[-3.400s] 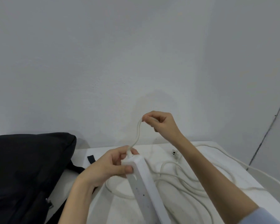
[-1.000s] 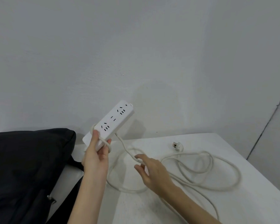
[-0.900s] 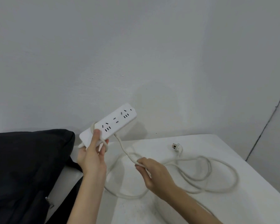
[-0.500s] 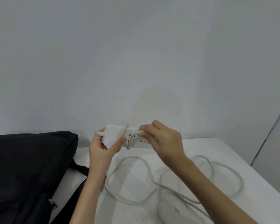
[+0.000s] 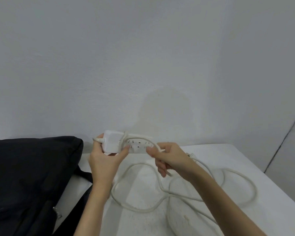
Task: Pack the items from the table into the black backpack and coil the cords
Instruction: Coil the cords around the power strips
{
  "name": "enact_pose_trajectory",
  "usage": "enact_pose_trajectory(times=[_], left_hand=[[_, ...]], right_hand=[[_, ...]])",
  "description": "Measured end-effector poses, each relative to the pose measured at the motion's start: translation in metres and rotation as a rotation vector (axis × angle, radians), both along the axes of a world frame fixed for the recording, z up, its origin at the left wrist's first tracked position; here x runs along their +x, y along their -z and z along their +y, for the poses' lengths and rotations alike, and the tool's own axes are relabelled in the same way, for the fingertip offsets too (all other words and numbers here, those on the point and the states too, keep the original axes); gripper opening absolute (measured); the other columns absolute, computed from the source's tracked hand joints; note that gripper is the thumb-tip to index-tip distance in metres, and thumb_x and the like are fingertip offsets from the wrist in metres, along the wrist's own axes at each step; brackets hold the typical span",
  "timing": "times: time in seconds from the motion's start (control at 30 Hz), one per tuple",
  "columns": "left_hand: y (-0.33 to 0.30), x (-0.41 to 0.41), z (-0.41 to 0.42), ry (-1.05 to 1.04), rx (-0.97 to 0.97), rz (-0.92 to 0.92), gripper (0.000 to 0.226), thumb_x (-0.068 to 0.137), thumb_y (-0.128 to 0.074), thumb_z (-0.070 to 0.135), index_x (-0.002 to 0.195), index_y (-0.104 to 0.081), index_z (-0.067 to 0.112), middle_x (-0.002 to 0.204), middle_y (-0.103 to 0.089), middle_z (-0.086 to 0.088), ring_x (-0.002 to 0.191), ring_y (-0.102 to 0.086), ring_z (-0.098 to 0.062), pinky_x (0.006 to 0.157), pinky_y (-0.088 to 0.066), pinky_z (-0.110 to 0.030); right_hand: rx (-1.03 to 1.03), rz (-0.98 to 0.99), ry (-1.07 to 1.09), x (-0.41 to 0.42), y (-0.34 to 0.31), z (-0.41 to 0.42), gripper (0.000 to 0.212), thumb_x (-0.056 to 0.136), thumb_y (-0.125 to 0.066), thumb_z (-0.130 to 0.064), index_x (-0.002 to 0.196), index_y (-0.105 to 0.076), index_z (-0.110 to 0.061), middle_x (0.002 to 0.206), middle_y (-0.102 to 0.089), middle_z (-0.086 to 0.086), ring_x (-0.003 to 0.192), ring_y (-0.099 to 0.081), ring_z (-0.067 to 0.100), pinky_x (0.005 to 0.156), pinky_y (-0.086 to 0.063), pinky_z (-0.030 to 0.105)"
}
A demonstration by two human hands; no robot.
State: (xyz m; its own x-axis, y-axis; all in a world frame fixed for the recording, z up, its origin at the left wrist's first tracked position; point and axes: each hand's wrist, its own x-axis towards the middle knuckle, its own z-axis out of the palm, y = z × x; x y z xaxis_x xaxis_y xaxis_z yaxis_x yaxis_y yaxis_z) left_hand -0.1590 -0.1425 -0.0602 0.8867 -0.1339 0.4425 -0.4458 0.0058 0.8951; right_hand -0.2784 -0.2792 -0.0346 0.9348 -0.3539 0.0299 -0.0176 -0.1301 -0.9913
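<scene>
Between both sets of fingers, up off the worktop [image 5: 255,160], sits the white power strip [image 5: 124,142]. Left hand [image 5: 106,160] grips its cord end, thumb and fingers curled round the body. Right hand [image 5: 169,157] pinches the cord [image 5: 143,208] just past the one wrap crossing the strip, so I'd say we're on the coiling step. Most of the cord lies in loose loops below the right fingers, plug [image 5: 192,155] just behind them. Next move probably needs feeding slack and wrapping again, kept snug. Black backpack [image 5: 29,176] waits left of the left fingers
</scene>
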Motion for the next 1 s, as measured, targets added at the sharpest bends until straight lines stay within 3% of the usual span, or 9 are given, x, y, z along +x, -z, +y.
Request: enact_pose_trajectory(times=[0.1, 0.3, 0.4, 0.5, 0.63, 0.8, 0.87, 0.93, 1.0], left_hand=[[-0.004, 0.006, 0.008, -0.027, 0.003, -0.002, 0.052, 0.065, -0.084, 0.009, 0.104, -0.051, 0.019, 0.085, -0.055, 0.018, 0.074, -0.055, 0.006, 0.063, -0.042, -0.014], [-0.012, 0.003, 0.008, 0.220, -0.079, 0.155, 0.045, 0.063, -0.083, -0.001, 0.095, -0.057, 0.018, 0.083, -0.061, 0.002, 0.068, -0.055, -0.009, 0.055, -0.045, -0.009], [-0.022, -0.004, 0.013, 0.453, -0.190, 0.252, 0.052, 0.048, -0.083, 0.019, 0.092, -0.060, 0.005, 0.073, -0.061, -0.007, 0.055, -0.052, -0.013, 0.052, -0.047, -0.018], [-0.031, -0.012, 0.012, 0.594, -0.329, 0.376, 0.039, 0.050, -0.079, 0.009, 0.085, -0.061, 0.005, 0.067, -0.064, -0.004, 0.053, -0.055, -0.012, 0.051, -0.048, -0.019], [-0.029, -0.017, 0.003, 0.427, -0.483, 0.518, 0.026, 0.067, -0.073, 0.005, 0.091, -0.063, 0.007, 0.082, -0.071, -0.005, 0.068, -0.066, -0.012, 0.057, -0.055, -0.021], [-0.017, -0.007, 0.000, 0.216, -0.705, 0.723, 0.038, 0.075, -0.074, 0.007, 0.110, -0.061, 0.004, 0.098, -0.073, -0.008, 0.091, -0.070, -0.017, 0.082, -0.057, -0.029], [-0.013, -0.004, -0.001, 0.151, -0.755, 0.758, 0.031, 0.074, -0.076, 0.008, 0.102, -0.062, 0.006, 0.087, -0.074, -0.003, 0.087, -0.071, -0.015, 0.079, -0.057, -0.027], [-0.008, -0.001, -0.003, 0.092, -0.788, 0.780, 0.026, 0.073, -0.077, 0.008, 0.093, -0.061, 0.008, 0.080, -0.074, 0.000, 0.084, -0.070, -0.014, 0.075, -0.057, -0.026], [-0.002, 0.003, -0.005, 0.042, -0.804, 0.765, 0.026, 0.074, -0.078, 0.008, 0.094, -0.061, 0.008, 0.090, -0.072, -0.002, 0.087, -0.069, -0.013, 0.072, -0.058, -0.025]], right_hand=[[-0.036, 0.008, -0.083, -0.014, 0.006, -0.013, 0.016, 0.082, -0.070, -0.021, 0.073, -0.058, -0.016, 0.052, -0.051, -0.001, 0.044, -0.048, 0.010, 0.048, -0.039, 0.016], [-0.358, -0.348, 0.378, -0.005, -0.027, -0.049, 0.009, 0.080, -0.071, -0.014, 0.072, -0.070, -0.018, 0.063, -0.063, -0.002, 0.055, -0.043, 0.006, 0.054, -0.034, 0.014], [-0.311, -0.378, 0.446, 0.007, -0.031, -0.064, 0.015, 0.074, -0.078, -0.019, 0.066, -0.065, -0.014, 0.051, -0.054, -0.005, 0.052, -0.041, 0.009, 0.050, -0.034, 0.018], [-0.207, -0.391, 0.405, 0.021, -0.012, -0.060, 0.018, 0.067, -0.079, -0.012, 0.064, -0.061, -0.008, 0.044, -0.052, -0.013, 0.043, -0.045, -0.001, 0.046, -0.036, 0.013], [-0.129, -0.364, 0.507, 0.033, 0.040, -0.018, 0.026, 0.078, -0.068, -0.014, 0.056, -0.055, -0.017, 0.037, -0.047, -0.011, 0.037, -0.038, -0.001, 0.041, -0.030, 0.011], [-0.205, -0.298, 0.380, 0.031, 0.097, 0.054, 0.026, 0.086, -0.049, -0.051, 0.088, -0.058, -0.027, 0.058, -0.050, -0.010, 0.055, -0.047, 0.005, 0.055, -0.040, 0.022], [-0.249, -0.327, 0.421, 0.027, 0.104, 0.067, 0.012, 0.093, -0.051, -0.036, 0.104, -0.048, -0.035, 0.073, -0.052, -0.010, 0.068, -0.053, 0.004, 0.066, -0.042, 0.016], [-0.253, -0.367, 0.470, 0.026, 0.104, 0.067, 0.021, 0.095, -0.051, -0.020, 0.106, -0.045, -0.037, 0.079, -0.054, -0.014, 0.074, -0.054, 0.001, 0.068, -0.040, 0.010], [-0.362, -0.375, 0.444, 0.027, 0.105, 0.064, 0.021, 0.094, -0.053, -0.017, 0.103, -0.052, -0.035, 0.079, -0.055, -0.022, 0.072, -0.055, -0.004, 0.066, -0.039, 0.006]])
